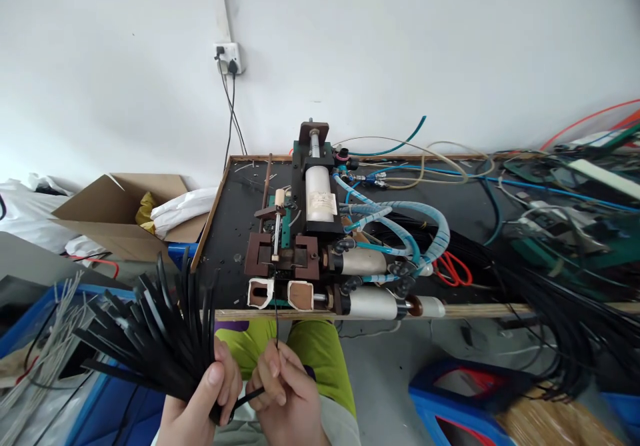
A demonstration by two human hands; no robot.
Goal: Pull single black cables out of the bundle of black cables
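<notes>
A thick bundle of flat black cables (160, 346) fans out up and left from my left hand (207, 393), whose fingers are wrapped round it. Close beside it, my right hand (287, 389) pinches one thin black cable (277, 319). That cable runs upward from my fingertips, between two padded clamp jaws (300, 295), to the front of a pneumatic machine (285, 253). A flat black strand also stretches between my two hands. The cable's far end is hard to make out inside the machine.
The machine sits on a black workbench (233, 199) with a wooden edge. Blue air hoses (435, 226) curve to its right. More black cables (525, 319) hang over the front edge. Blue crates (430, 399) stand below; a cardboard box (105, 226) is at left.
</notes>
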